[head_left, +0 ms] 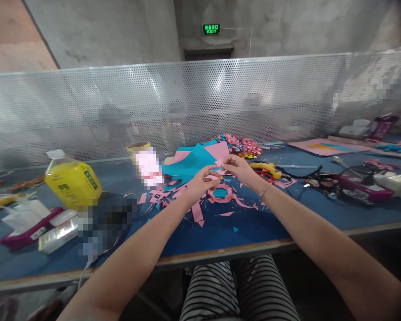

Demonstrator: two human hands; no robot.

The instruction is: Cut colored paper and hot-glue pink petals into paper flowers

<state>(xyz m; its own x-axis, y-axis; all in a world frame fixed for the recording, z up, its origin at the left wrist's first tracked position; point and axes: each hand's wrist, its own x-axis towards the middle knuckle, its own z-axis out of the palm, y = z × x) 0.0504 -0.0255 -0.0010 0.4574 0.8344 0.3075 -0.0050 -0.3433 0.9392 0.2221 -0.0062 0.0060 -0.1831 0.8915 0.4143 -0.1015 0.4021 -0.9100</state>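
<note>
My right hand [239, 170] is closed in a pinch on a small pink paper piece [218, 163], held above the table. My left hand [203, 182] meets it from the left, fingers curled, fingertips at the same piece; its exact grip is blurred. Just below both hands lies a ring of folded pink paper [222, 199] with blue showing in its middle. Pink paper scraps [197, 213] are strewn around it. Behind the hands are blue paper sheets [190, 161] and a pink sheet [221, 150].
A bottle of yellow liquid [75, 183] stands left, near a purple tissue pack [30, 229] and a lit phone [149, 168] against a tape roll [133, 149]. Yellow-handled pliers or a glue gun [265, 169] lie right. Pink paper flowers [245, 145] pile up before a perforated metal screen [200, 98].
</note>
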